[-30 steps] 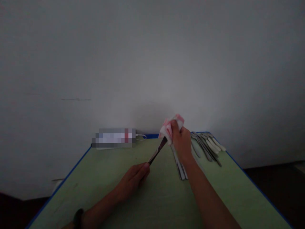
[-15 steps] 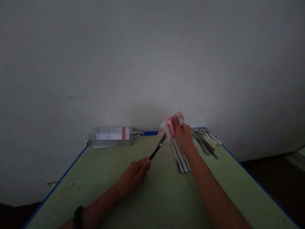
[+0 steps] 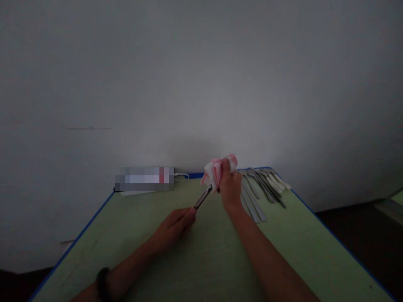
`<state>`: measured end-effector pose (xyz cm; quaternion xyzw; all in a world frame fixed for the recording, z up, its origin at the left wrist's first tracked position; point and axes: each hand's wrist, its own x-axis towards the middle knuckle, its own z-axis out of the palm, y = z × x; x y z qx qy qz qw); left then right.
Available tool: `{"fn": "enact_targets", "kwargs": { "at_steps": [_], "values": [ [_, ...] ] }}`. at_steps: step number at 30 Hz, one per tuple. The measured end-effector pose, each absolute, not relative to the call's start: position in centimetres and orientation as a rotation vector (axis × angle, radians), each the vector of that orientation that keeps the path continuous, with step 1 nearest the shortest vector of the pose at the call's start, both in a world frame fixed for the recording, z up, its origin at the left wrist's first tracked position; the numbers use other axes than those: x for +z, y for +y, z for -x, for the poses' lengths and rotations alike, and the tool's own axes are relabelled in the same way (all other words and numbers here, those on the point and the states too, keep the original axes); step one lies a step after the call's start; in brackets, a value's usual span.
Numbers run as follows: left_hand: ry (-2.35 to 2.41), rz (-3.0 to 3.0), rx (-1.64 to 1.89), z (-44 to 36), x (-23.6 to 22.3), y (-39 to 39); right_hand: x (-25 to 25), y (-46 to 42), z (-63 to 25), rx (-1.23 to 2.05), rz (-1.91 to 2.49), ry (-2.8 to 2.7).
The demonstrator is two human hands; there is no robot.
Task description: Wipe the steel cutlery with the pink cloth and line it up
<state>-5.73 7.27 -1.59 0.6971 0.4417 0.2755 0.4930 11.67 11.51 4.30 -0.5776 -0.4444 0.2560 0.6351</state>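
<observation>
My left hand (image 3: 178, 224) is closed around the lower end of a shiny metal piece of cutlery (image 3: 203, 197), which slants up and to the right. Its far end is hidden in a crumpled pink-and-white cloth (image 3: 215, 170), so its exact kind cannot be told. My right hand (image 3: 230, 184) grips that cloth around the upper end, thumb on top. Beside the right wrist, metal cutlery handles (image 3: 253, 203) lie side by side on the table, partly covered by the hand and forearm.
The green table (image 3: 151, 260) has a blue edge and stands against a grey wall. At its back right lies a bunch of dark metal cutlery (image 3: 267, 188) beside white-handled pieces (image 3: 275, 183). A blurred-out box (image 3: 145, 179) with a white cable (image 3: 181, 176) is at the back left.
My right hand and the cloth have moved up slightly, then left and down along the cutlery, covering more of it. My left hand keeps its hold, nearly still.
</observation>
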Motion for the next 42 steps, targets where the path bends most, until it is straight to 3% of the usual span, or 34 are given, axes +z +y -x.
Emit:
{"fn": "enact_targets", "kwargs": {
  "at_steps": [4, 11, 24, 34, 42],
  "values": [
    [1.036, -1.650, 0.698, 5.8, -1.6, 7.4, 4.9, 11.6, -12.8, 0.505, 1.321, -1.117],
    [1.033, -1.705, 0.643, 5.8, -1.5, 7.1, 6.0, 12.3, -15.9, 0.508, 1.299, -0.741],
    [1.064, -1.663, 0.655, 5.3, -1.3, 7.3, 4.9, 12.6, -16.2, 0.505, 1.306, -0.977],
    [0.858, -1.393, 0.776, 5.4, -2.0, 7.5, 7.8, 10.8, -19.4, 1.088, 0.898, -1.126],
    [0.816, -1.330, 0.814, 5.6, -2.5, 8.1, 7.2, 11.2, -20.5, 1.296, 0.662, -1.141]
  ]
}}
